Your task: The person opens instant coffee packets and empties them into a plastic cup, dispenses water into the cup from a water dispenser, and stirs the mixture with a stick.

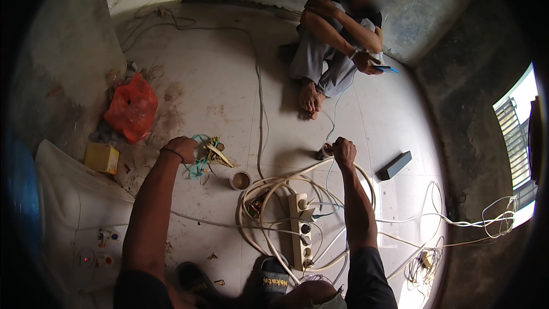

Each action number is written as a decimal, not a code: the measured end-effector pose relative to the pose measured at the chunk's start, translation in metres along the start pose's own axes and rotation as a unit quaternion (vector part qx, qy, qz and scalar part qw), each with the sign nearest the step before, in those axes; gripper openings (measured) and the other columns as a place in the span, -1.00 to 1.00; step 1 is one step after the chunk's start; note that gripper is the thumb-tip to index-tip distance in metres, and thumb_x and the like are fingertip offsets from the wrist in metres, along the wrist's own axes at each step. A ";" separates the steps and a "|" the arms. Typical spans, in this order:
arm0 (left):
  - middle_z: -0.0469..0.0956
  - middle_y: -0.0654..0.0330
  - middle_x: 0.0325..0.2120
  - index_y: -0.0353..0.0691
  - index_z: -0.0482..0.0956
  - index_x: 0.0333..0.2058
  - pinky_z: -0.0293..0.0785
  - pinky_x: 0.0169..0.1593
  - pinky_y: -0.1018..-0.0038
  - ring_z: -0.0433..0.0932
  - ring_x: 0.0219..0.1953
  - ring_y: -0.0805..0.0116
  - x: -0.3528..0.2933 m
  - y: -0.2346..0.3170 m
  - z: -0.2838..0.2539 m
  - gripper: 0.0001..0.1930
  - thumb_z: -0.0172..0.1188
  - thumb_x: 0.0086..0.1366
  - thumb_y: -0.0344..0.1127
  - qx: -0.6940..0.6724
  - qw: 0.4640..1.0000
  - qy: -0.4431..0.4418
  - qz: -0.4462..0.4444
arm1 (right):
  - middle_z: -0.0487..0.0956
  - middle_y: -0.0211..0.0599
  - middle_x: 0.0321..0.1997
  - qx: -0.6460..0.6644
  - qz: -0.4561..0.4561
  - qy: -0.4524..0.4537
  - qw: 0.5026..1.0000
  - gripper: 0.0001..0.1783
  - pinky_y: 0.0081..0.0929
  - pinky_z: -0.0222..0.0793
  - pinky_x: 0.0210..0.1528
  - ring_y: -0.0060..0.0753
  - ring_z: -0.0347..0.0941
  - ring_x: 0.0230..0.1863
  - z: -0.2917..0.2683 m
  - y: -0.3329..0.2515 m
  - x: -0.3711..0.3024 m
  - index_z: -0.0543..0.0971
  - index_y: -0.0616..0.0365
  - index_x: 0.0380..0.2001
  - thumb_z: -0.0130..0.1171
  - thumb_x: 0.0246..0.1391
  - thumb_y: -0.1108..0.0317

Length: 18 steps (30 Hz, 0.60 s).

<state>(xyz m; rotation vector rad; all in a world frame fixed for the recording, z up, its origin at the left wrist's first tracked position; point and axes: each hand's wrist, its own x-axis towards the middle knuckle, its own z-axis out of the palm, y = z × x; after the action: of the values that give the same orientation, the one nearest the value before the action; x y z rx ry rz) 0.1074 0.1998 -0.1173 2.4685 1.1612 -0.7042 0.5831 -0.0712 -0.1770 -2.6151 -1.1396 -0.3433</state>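
My left hand (184, 149) is closed in a fist beside a tangle of teal cord (198, 167) with a pale, peel-like strip (220, 155). Out ahead, my right hand (344, 152) is also curled into a fist, just right of a small cup (326, 150). A thick cream cable (286, 178) lies in loops and one loop runs up to my right hand or passes under it. Whether either fist holds anything is hidden. Between my arms stands a cup of brown liquid (241, 180). Nearer to me, a long power strip (299, 232) has several plugs in it.
A person (337, 40) sits against the far wall, holding a phone (384, 69). On the left are a red plastic bag (133, 109), a yellow box (102, 158) and a white plastic chair (63, 194). A dark oblong box (394, 166) and white cables (452, 221) lie right.
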 end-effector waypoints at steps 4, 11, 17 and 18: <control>0.56 0.04 0.02 -0.09 0.51 0.12 0.45 0.16 0.26 0.51 0.09 0.10 -0.009 0.012 -0.010 -0.37 0.35 -0.01 -0.19 -0.020 1.000 0.002 -0.001 | 0.65 -0.10 -0.51 0.076 0.029 -0.080 0.993 -0.78 -0.19 0.51 -0.35 -0.02 0.62 -0.43 -0.009 -0.003 0.000 0.69 0.11 -0.52 0.28 -0.08 0.19; 0.55 0.08 0.04 -0.06 0.50 0.13 0.45 0.18 0.27 0.50 0.11 0.13 -0.016 0.008 -0.007 -0.37 0.34 0.01 -0.18 0.015 0.999 -0.026 -0.012 | 0.63 0.00 -0.50 -0.016 0.009 -0.080 0.997 -0.76 -0.10 0.51 -0.33 0.06 0.62 -0.40 -0.009 -0.011 -0.005 0.65 0.16 -0.59 0.29 -0.10 0.19; 0.53 0.10 0.06 -0.05 0.50 0.14 0.44 0.19 0.27 0.49 0.12 0.14 -0.017 0.008 -0.011 -0.38 0.33 0.01 -0.20 0.006 1.000 -0.013 -0.008 | 0.62 0.03 -0.51 0.074 0.063 -0.023 0.995 -0.76 -0.13 0.49 -0.34 0.07 0.62 -0.40 -0.006 -0.002 -0.004 0.68 0.17 -0.53 0.31 -0.10 0.19; 0.53 0.10 0.06 -0.05 0.50 0.14 0.44 0.19 0.27 0.49 0.12 0.14 -0.017 0.008 -0.010 -0.38 0.33 0.01 -0.20 0.007 1.000 -0.013 -0.007 | 0.62 0.03 -0.51 0.075 0.064 -0.023 0.995 -0.76 -0.13 0.49 -0.34 0.07 0.62 -0.40 -0.004 0.001 -0.005 0.68 0.17 -0.53 0.31 -0.10 0.19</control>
<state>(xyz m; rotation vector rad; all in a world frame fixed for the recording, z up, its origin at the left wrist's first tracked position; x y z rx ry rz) 0.1075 0.1890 -0.0989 2.4576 1.1705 -0.7478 0.5804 -0.0766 -0.1752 -2.5602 -0.9648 -0.1661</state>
